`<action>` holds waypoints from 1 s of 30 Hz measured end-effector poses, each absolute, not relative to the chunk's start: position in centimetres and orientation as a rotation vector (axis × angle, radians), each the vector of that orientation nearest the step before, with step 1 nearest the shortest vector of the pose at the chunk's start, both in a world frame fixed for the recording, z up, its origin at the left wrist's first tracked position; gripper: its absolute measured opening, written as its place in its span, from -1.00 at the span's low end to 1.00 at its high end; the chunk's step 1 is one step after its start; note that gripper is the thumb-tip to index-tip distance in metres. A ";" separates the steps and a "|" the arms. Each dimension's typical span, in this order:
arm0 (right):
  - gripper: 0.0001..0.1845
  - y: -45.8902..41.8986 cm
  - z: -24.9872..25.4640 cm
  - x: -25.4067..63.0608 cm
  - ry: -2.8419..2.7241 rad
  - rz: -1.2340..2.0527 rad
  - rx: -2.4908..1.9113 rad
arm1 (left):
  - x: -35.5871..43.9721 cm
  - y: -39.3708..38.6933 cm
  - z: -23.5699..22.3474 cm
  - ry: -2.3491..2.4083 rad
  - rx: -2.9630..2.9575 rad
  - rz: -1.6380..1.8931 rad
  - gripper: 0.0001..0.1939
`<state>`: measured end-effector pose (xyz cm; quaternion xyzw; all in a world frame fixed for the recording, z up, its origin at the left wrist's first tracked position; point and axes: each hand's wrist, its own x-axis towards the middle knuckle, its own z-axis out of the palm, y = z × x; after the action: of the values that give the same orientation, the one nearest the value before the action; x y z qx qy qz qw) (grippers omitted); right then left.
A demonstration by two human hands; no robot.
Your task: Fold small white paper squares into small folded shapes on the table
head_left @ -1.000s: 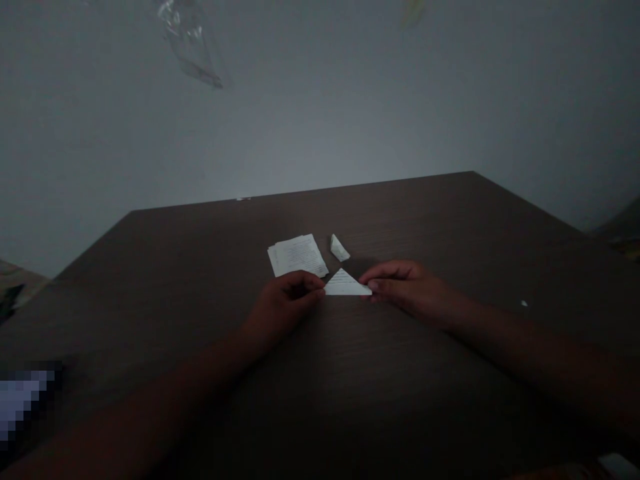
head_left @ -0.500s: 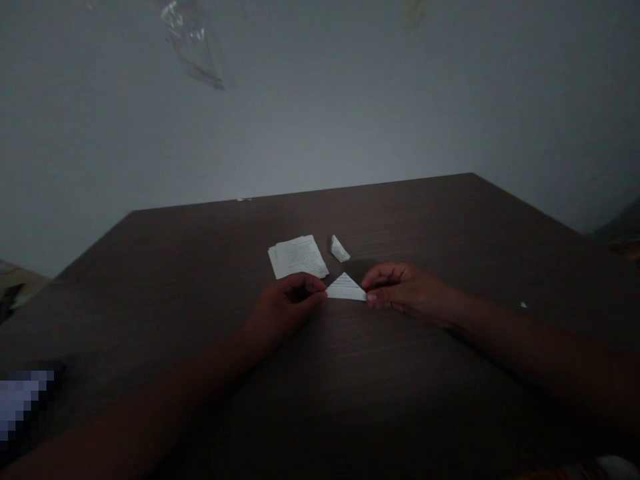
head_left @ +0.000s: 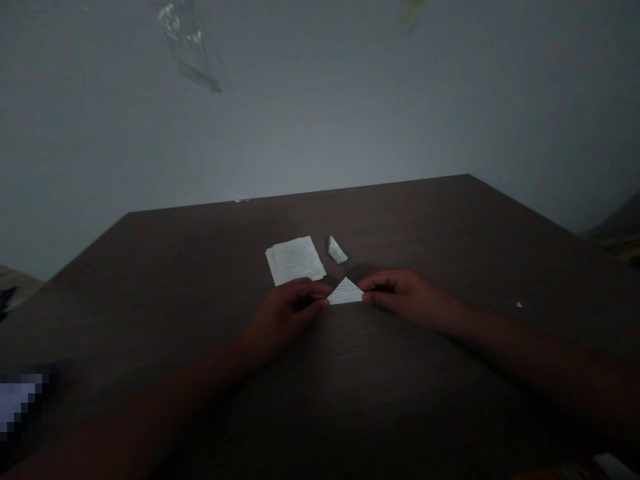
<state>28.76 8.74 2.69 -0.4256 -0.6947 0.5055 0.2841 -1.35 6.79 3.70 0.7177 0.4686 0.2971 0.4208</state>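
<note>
A small printed sheet folded into a paper triangle point(head_left: 346, 292) is held low over the table, its point facing away from me. My left hand point(head_left: 290, 308) pinches its left corner between thumb and fingers. At the right corner, my right hand point(head_left: 400, 293) pinches it the same way. Just beyond my left hand lies a stack of printed paper sheets point(head_left: 296, 260), its edges slightly uneven. A smaller folded paper piece point(head_left: 337, 250) rests to the right of the stack, behind the triangle.
The dark wooden table point(head_left: 340, 387) reaches back to a pale wall point(head_left: 350, 100). A clear plastic bag point(head_left: 190, 47) hangs on the wall. One tiny paper scrap point(head_left: 519, 305) lies to the right. At the left edge is a blurred-out, pixelated object point(head_left: 20, 400).
Both hands still hold the triangle. My right fingers have closed nearer its right corner, and my left fingers have shifted slightly inward. The view has moved a little.
</note>
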 end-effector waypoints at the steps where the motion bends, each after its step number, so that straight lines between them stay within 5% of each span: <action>1: -0.83 8.6 2.8 28.8 -1.928 1.298 -1.125 | -1.4 6.8 3.7 1.142 1.859 0.738 -0.80; 12: -0.80 8.0 3.6 28.4 -2.344 0.794 -1.132 | -1.4 7.4 1.6 1.063 2.340 0.596 -0.73; 30: -0.85 8.2 3.3 28.5 -2.174 0.992 -1.175 | -1.5 7.3 2.9 1.136 2.200 0.595 -0.74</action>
<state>28.53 8.16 3.32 -0.4285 -0.7931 0.3620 0.2372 -1.45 7.30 2.94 0.8260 0.4266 0.2234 0.2930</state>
